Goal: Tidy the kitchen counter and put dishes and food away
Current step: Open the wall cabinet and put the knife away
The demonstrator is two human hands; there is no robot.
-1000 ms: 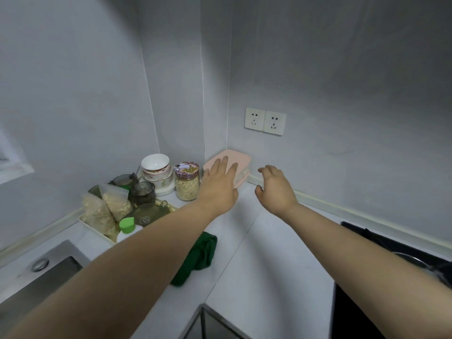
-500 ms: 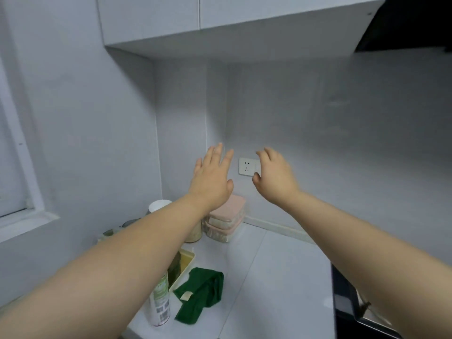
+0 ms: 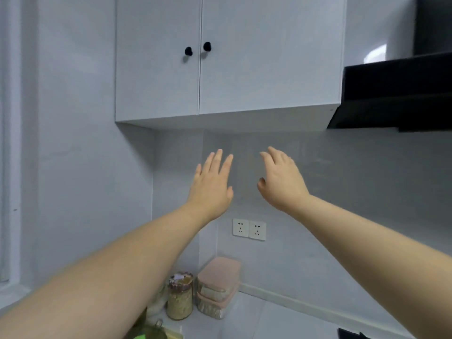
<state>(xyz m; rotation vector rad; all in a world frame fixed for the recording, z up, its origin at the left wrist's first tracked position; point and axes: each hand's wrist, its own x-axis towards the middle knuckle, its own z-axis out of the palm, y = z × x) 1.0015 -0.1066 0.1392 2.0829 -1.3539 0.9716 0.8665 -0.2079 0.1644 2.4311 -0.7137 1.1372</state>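
White wall cabinet [image 3: 230, 57] fills upper middle, both doors closed. Black range hood [image 3: 396, 94] just right of it. Counter [image 3: 269, 321] along bottom. Left hand [image 3: 210, 187] and right hand [image 3: 281, 182] up in air below cabinet, near each other but apart. Fingers spread and relaxed, holding nothing. Stacked pink-lidded boxes [image 3: 219, 287] sit on counter in corner, well below hands. Grain-filled jar [image 3: 179, 299] just left of boxes. Double wall socket [image 3: 249, 229] above boxes. Black knob [image 3: 188, 51] on left door, second knob [image 3: 207, 46] on right door, side by side.

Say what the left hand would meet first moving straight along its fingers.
The left hand points upward; probably the underside of the wall cabinet first, though depth is unclear and the wall might come sooner.
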